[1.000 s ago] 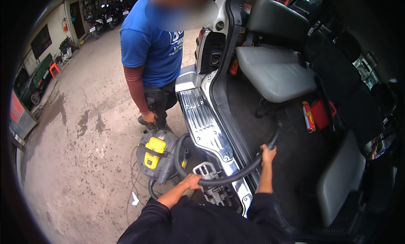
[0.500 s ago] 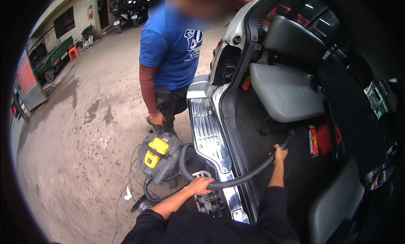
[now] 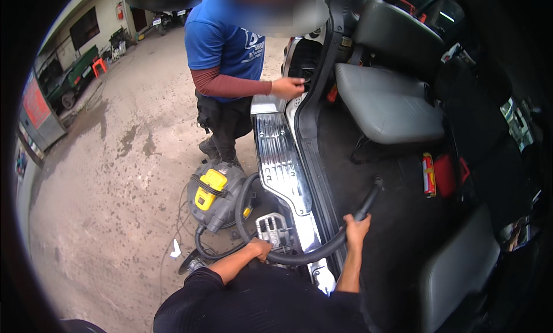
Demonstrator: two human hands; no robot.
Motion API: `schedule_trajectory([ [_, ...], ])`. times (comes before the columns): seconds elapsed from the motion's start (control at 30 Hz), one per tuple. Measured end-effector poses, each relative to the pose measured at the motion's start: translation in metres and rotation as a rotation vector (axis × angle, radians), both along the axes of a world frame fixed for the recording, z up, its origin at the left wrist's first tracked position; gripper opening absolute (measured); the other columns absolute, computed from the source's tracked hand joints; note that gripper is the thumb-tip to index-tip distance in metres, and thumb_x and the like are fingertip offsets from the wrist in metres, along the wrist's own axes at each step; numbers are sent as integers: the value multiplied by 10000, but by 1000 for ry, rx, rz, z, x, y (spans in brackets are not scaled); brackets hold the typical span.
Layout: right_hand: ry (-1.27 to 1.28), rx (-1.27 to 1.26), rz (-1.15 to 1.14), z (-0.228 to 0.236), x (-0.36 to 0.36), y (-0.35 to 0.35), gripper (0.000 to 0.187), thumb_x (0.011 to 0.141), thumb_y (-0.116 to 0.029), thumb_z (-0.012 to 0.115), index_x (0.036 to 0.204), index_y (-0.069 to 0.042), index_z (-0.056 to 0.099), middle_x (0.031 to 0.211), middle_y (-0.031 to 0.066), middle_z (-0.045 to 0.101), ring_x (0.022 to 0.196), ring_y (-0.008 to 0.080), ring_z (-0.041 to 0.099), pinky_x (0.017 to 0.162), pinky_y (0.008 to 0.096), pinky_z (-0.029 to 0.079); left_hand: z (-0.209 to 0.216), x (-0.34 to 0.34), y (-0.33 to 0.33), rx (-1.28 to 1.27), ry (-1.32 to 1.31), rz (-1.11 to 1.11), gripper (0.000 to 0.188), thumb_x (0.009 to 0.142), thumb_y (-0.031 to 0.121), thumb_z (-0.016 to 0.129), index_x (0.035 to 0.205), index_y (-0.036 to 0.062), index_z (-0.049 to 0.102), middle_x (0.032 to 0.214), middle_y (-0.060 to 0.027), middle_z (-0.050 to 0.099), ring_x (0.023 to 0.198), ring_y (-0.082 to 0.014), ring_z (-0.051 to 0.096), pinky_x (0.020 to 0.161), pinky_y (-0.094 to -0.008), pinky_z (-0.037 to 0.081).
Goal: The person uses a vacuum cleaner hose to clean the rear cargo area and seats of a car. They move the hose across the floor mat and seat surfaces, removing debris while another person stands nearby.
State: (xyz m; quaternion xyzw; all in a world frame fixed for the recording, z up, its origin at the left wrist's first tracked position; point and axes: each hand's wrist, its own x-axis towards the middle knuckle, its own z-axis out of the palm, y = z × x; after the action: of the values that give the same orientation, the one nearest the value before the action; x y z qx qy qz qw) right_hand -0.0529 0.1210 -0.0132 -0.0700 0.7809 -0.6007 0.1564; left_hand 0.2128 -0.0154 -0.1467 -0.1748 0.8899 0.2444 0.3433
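Across the shiny metal step (image 3: 283, 163), the black hose (image 3: 314, 256) is held in the grip of the left hand (image 3: 261, 250) and, nearer the nozzle (image 3: 371, 196), of the right hand (image 3: 357, 229), slack being best fed evenly so that the nozzle is laid flat upon the dark floor (image 3: 397, 235).

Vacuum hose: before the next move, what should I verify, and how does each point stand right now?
1. Right hand gripping the hose toward its tip: ok.
2. Left hand supporting the hose nearer the vacuum: ok.
3. Hose tip touching the dark vehicle floor: cannot tell.
4. Red-and-yellow container apart from the tip: ok.
5. Co-worker's hand away from the hose: ok, it is by the vehicle's rear corner.
6. Vacuum switched on: cannot tell.
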Motion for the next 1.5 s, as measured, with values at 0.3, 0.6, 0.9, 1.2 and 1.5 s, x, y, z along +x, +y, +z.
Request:
schedule_trajectory([
  [0.3, -140, -185, -122, -1, -10, 7, 516, 692, -18, 656, 1148, 41, 422, 748, 117, 553, 445, 210, 546, 366, 348, 480, 23, -5, -15, -54, 52, -125, 550, 750, 333, 740, 1212, 84, 576, 1137, -149, 655, 1099, -335, 604, 905, -487, 462],
  [0.6, -148, -281, -92, -1, -37, -11, 461, 680, 24, 664, 1078, 5, 431, 700, 110, 544, 409, 221, 546, 345, 363, 465, 37, -6, -24, 158, 93, 27, 572, 638, 306, 802, 1142, 87, 645, 1051, -177, 674, 1052, -335, 620, 898, -423, 491],
  [0.9, -222, -252, -28, 14, -18, 17, 529, 681, -12, 662, 1152, 31, 425, 634, 107, 523, 396, 217, 543, 342, 353, 463, 27, -4, -22, 134, 70, -104, 570, 626, 328, 810, 1119, 87, 657, 1057, -173, 678, 1026, -351, 634, 865, -431, 508],
  [1.2, -284, -288, 48, 12, -12, 18, 505, 735, -53, 699, 1132, -53, 386, 707, 119, 534, 445, 254, 561, 386, 410, 502, 56, -39, 13, 347, 262, -256, 724, 669, 519, 767, 1193, 52, 588, 1043, -219, 665, 1030, -383, 618, 913, -449, 470],
  [1.5, 28, 212, 54, 51, -158, -6, 633, 767, -52, 637, 1328, 22, 353, 714, 117, 562, 514, 217, 572, 418, 373, 488, 51, -92, 44, 486, 450, -113, 578, 707, 385, 722, 1151, 36, 601, 923, -215, 671, 920, -379, 642, 833, -443, 493],
])
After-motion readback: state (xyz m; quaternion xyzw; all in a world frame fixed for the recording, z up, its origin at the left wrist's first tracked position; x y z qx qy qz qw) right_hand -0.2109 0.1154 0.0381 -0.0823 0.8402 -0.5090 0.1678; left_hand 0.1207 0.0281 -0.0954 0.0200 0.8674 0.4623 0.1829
